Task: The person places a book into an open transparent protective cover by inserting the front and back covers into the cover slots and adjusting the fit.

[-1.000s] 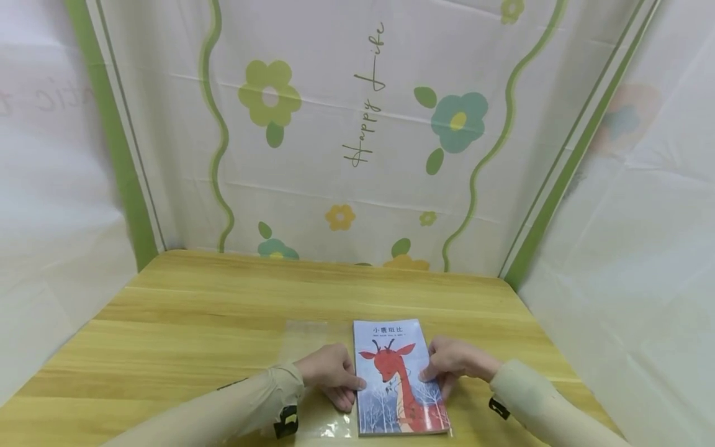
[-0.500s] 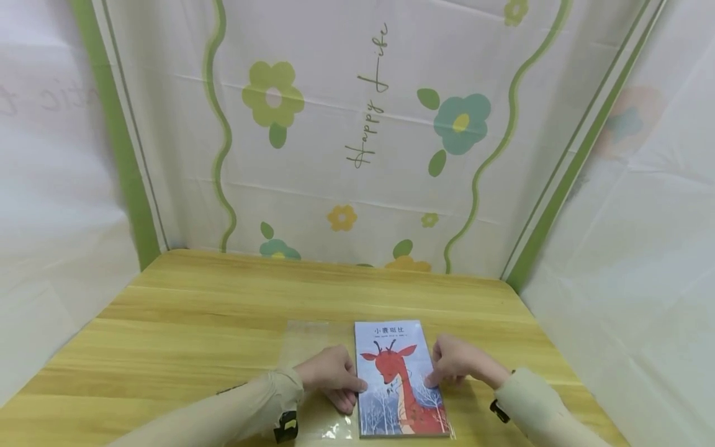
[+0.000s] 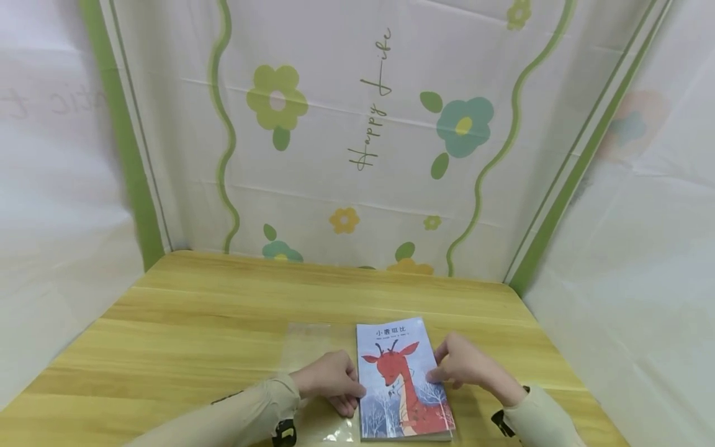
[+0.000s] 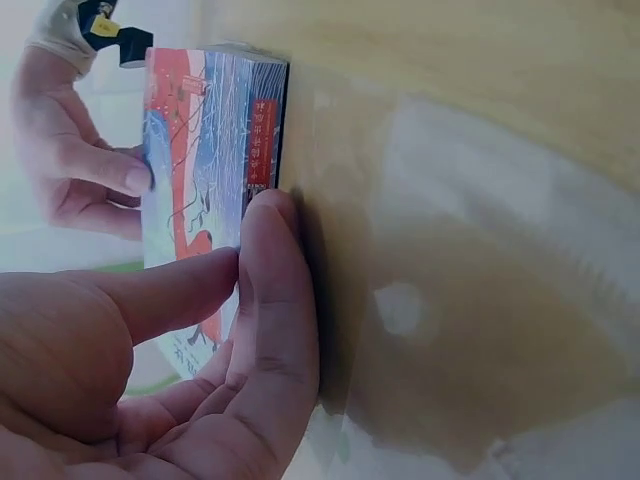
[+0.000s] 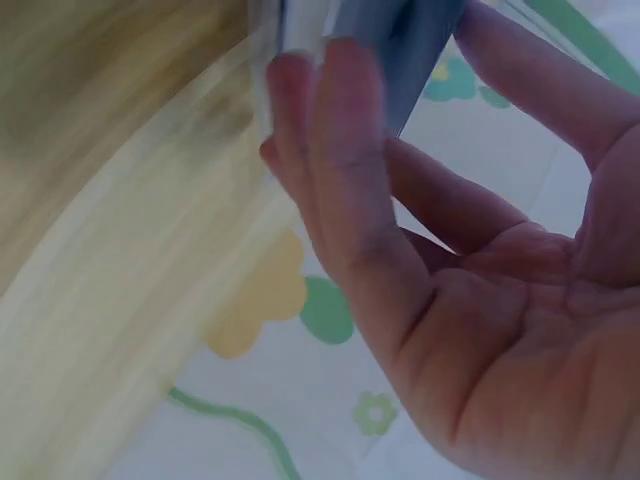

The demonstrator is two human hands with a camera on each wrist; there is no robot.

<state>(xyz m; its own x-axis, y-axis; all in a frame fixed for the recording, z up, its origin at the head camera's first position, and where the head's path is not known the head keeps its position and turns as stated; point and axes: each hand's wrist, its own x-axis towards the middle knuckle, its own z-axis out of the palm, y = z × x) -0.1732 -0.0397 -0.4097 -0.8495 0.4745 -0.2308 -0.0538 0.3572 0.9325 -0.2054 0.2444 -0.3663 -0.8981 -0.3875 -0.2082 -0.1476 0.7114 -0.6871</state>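
Observation:
A paperback book (image 3: 398,388) with a red deer on a pale blue cover lies at the near middle of the table. My left hand (image 3: 331,380) pinches its spine edge, thumb on the cover. In the left wrist view that spine (image 4: 262,130) shows between thumb and curled fingers. My right hand (image 3: 466,366) holds the opposite edge, thumb on the cover; the right wrist view shows the fingers against the book's underside (image 5: 410,50). That right side looks slightly raised. A clear plastic sheet (image 3: 306,347) lies flat to the left of the book, partly covered by my left hand.
The wood-grain table (image 3: 184,335) stretches away to the back and both sides. A white curtain (image 3: 346,136) with printed flowers hangs behind it, and white sheets hang on both sides.
The book's right side has lifted a little and its cover has tilted. My right fingers have shifted along that edge. The left hand keeps its pinch on the spine.

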